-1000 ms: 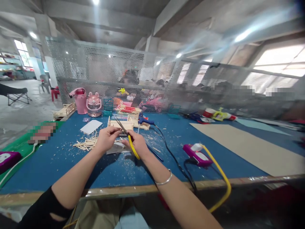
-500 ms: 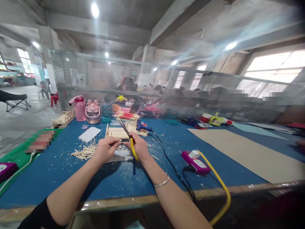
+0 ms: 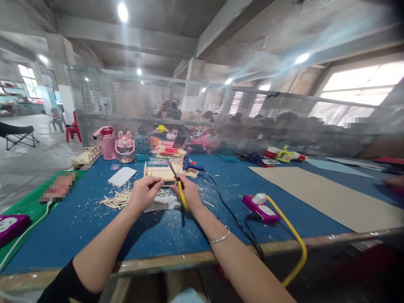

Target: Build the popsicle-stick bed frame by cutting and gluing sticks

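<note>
My left hand [image 3: 145, 192] is closed in a pinch, with the pale end of a small wooden stick [image 3: 162, 180] at its fingertips. Just right of it, my right hand [image 3: 189, 194] is wrapped round scissors [image 3: 182, 197] with yellow handles; their dark blades point up and away. Behind both hands lies a frame of wooden sticks [image 3: 151, 171], partly covered by my fingers. A heap of short cut sticks [image 3: 118, 198] is spread left of my left hand. A blue glue gun [image 3: 191, 165] rests beyond my right hand.
A purple power strip [image 3: 261, 209] with a yellow cable sits to the right, near a large beige board [image 3: 303, 193]. A pink thermos [image 3: 107, 143] and pink bottle [image 3: 125, 147] stand at the back left. The glue gun's black cord runs past my right forearm.
My hands have moved slightly apart; earlier their fingertips nearly met at a thin stick. The scissors stay in my right hand. The view has shifted a little.
</note>
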`<state>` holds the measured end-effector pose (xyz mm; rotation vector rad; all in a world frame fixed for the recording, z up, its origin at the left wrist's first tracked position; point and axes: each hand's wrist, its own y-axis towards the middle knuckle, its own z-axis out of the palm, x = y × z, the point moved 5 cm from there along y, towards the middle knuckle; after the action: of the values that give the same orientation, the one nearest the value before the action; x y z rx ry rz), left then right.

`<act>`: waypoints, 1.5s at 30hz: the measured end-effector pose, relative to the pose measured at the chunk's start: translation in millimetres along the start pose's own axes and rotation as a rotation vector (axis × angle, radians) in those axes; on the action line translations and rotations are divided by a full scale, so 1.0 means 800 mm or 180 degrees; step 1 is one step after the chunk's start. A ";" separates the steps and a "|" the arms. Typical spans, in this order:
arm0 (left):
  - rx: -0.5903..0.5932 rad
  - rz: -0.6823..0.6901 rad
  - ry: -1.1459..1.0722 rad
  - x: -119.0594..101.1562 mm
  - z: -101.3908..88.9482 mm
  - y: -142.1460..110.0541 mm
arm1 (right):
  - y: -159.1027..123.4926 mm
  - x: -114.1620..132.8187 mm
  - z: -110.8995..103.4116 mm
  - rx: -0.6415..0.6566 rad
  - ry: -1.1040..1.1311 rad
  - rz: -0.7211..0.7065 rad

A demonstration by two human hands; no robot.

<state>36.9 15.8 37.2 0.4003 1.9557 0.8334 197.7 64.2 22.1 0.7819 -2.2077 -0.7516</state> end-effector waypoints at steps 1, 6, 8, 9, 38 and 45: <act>0.0019 -0.0009 -0.0012 0.000 0.001 0.000 | 0.000 0.002 0.002 0.0043 0.0010 -0.0023; 0.0168 -0.0256 -0.0108 0.011 0.007 0.000 | -0.001 -0.001 0.006 0.0259 0.0105 -0.0124; 0.0194 -0.0383 -0.0173 0.017 0.009 0.001 | -0.003 -0.002 0.006 0.0395 0.0188 -0.0167; 0.0205 -0.0446 -0.0205 0.019 0.010 0.001 | -0.004 -0.002 0.006 0.0472 0.0222 -0.0185; -0.0043 0.0252 0.0151 0.021 -0.002 0.006 | -0.008 0.040 -0.005 0.0633 0.0183 -0.0463; -0.0023 0.0223 0.0221 0.014 -0.002 0.004 | -0.008 0.042 -0.004 0.0534 0.0070 -0.0474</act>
<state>29.3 23.9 32.8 0.4428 2.0116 0.9097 182.4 35.5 33.0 1.0424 -2.2318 -0.6306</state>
